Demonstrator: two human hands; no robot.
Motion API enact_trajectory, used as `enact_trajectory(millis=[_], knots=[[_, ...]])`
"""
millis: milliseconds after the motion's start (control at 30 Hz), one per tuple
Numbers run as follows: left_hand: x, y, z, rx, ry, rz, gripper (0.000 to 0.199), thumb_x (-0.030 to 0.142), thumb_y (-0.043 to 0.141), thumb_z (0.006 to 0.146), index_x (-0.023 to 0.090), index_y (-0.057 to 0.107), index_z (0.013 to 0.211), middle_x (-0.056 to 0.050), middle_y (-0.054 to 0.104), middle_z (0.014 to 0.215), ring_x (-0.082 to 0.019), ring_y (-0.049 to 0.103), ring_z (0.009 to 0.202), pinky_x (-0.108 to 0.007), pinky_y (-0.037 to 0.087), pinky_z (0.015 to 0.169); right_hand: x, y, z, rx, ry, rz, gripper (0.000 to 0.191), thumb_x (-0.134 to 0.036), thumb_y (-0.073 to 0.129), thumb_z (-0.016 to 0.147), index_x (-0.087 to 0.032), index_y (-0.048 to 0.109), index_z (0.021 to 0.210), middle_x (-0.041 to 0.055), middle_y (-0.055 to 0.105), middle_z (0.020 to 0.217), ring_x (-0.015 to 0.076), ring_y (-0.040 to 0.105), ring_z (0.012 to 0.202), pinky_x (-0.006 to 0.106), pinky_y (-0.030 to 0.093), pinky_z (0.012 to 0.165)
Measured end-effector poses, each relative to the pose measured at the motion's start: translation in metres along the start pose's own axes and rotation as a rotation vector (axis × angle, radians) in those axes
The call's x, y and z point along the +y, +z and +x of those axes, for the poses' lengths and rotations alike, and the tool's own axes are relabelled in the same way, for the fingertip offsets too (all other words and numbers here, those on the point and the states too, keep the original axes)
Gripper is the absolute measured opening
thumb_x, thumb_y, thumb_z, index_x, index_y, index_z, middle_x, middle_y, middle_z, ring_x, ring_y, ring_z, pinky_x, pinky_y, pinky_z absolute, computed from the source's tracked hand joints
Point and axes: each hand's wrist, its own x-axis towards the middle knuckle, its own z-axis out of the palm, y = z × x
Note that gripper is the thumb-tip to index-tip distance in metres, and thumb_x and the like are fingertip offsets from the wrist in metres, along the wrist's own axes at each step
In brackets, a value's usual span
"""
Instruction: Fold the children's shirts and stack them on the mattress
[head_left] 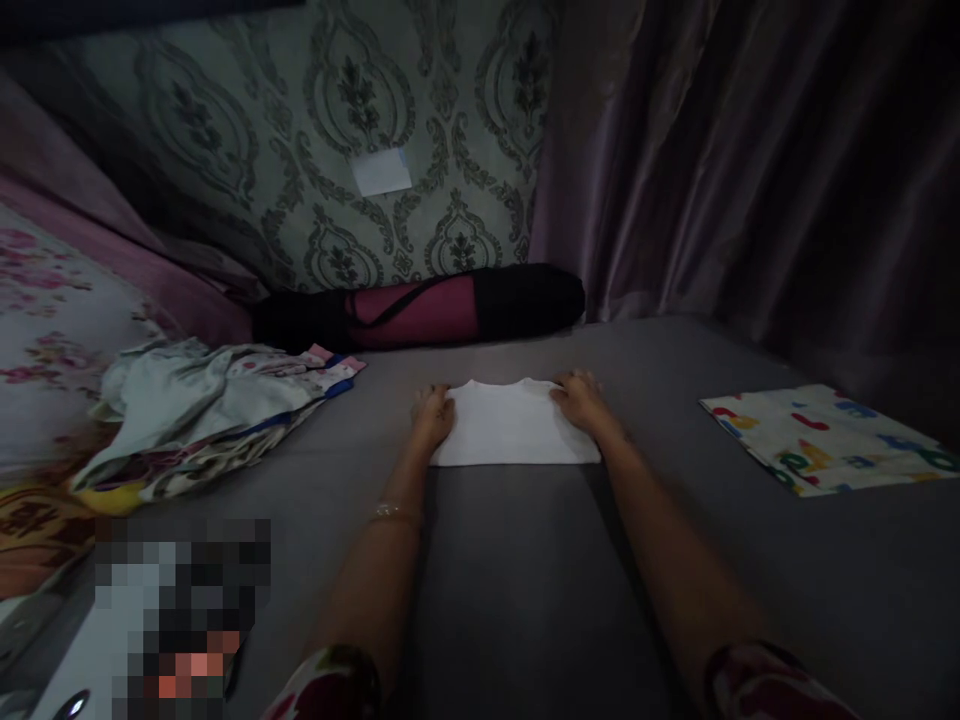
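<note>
A small white shirt (516, 425) lies flat on the grey bed surface in front of me, its neckline at the far edge and a straight edge toward me. My left hand (433, 415) holds its left side, the thumb on the cloth. At the opposite side my right hand (581, 400) grips the upper right corner, its thumb also over the fabric. The fingers that curl past the edges are partly hidden and dim.
Piled clothes (217, 400) sit to the left. A folded cloth with colourful letters (817, 435) lies at right. Against the patterned wall rests a long black and maroon bag (420, 310). Curtains (645, 180) hang at right, and a blurred-out object (150, 620) is at lower left.
</note>
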Motion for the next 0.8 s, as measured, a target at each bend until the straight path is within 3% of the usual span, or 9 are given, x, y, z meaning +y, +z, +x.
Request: enact_trajectory(millis=[167, 267, 400, 467, 533, 667, 733, 800], knots=[[0.0, -0.019, 0.005, 0.009, 0.002, -0.056, 0.023, 0.027, 0.057, 0.081, 0.018, 0.069, 0.098, -0.01, 0.061, 0.099, -0.027, 0.054, 0.103, -0.039, 0.04, 0.093, 0.007, -0.019, -0.001, -0.037, -0.079, 0.193, 0.031, -0.027, 0.052, 0.088, -0.015, 0.068, 0.112, 0.0126, 0.066, 0.113, 0.023, 0.059, 0.104, 0.031, 0.043, 0.089], [-0.002, -0.053, 0.009, -0.036, -0.007, -0.234, 0.02, 0.029, 0.066, 0.069, 0.017, 0.068, 0.084, -0.006, 0.061, 0.089, -0.024, 0.056, 0.093, -0.033, 0.043, 0.082, 0.012, -0.034, -0.001, -0.073, -0.103, 0.318, 0.028, -0.024, 0.054, 0.085, -0.014, 0.07, 0.105, 0.0091, 0.071, 0.098, 0.0203, 0.064, 0.087, 0.026, 0.047, 0.074], [0.002, -0.109, 0.013, -0.235, 0.054, -0.602, 0.03, 0.039, 0.068, 0.064, 0.017, 0.063, 0.085, 0.002, 0.058, 0.071, -0.015, 0.054, 0.067, -0.025, 0.042, 0.061, 0.013, -0.066, 0.001, -0.045, -0.172, 0.41, 0.019, -0.022, 0.058, 0.079, -0.014, 0.072, 0.089, 0.0051, 0.072, 0.085, 0.0176, 0.063, 0.076, 0.023, 0.046, 0.063], [0.011, -0.13, 0.017, -0.222, 0.096, -0.625, 0.033, 0.037, 0.069, 0.063, 0.016, 0.062, 0.087, 0.003, 0.059, 0.071, -0.014, 0.054, 0.065, -0.024, 0.042, 0.06, 0.01, -0.086, 0.001, -0.018, -0.219, 0.452, 0.015, -0.022, 0.061, 0.077, -0.014, 0.071, 0.084, 0.0037, 0.071, 0.081, 0.0166, 0.062, 0.072, 0.022, 0.046, 0.061], [0.021, -0.144, 0.022, -0.109, 0.147, -0.591, 0.034, 0.033, 0.066, 0.065, 0.015, 0.064, 0.095, -0.001, 0.064, 0.082, -0.016, 0.058, 0.074, -0.025, 0.046, 0.066, 0.005, -0.103, -0.001, 0.036, -0.259, 0.471, 0.015, -0.024, 0.062, 0.077, -0.015, 0.071, 0.085, 0.0038, 0.071, 0.082, 0.0171, 0.062, 0.074, 0.023, 0.047, 0.063], [0.03, -0.153, 0.019, 0.117, 0.22, -0.4, 0.03, 0.029, 0.059, 0.075, 0.017, 0.069, 0.1, -0.006, 0.067, 0.101, -0.021, 0.06, 0.097, -0.033, 0.046, 0.088, 0.004, -0.115, -0.014, 0.168, -0.328, 0.455, 0.023, -0.026, 0.055, 0.082, -0.017, 0.07, 0.098, 0.0058, 0.071, 0.096, 0.0196, 0.063, 0.089, 0.028, 0.049, 0.077], [0.026, -0.147, 0.005, 0.101, 0.27, -0.245, 0.023, 0.028, 0.059, 0.077, 0.019, 0.072, 0.094, -0.006, 0.068, 0.098, -0.023, 0.059, 0.099, -0.037, 0.044, 0.093, 0.012, -0.105, -0.029, 0.175, -0.367, 0.396, 0.024, -0.022, 0.053, 0.083, -0.017, 0.069, 0.1, 0.0068, 0.071, 0.099, 0.02, 0.062, 0.092, 0.031, 0.047, 0.084], [0.017, -0.136, -0.017, -0.001, 0.356, -0.152, 0.019, 0.026, 0.058, 0.078, 0.022, 0.072, 0.091, -0.005, 0.069, 0.101, -0.023, 0.059, 0.102, -0.038, 0.042, 0.097, 0.023, -0.087, -0.05, 0.11, -0.424, 0.324, 0.025, -0.02, 0.05, 0.084, -0.017, 0.068, 0.101, 0.0074, 0.07, 0.101, 0.0202, 0.062, 0.095, 0.032, 0.046, 0.087]])
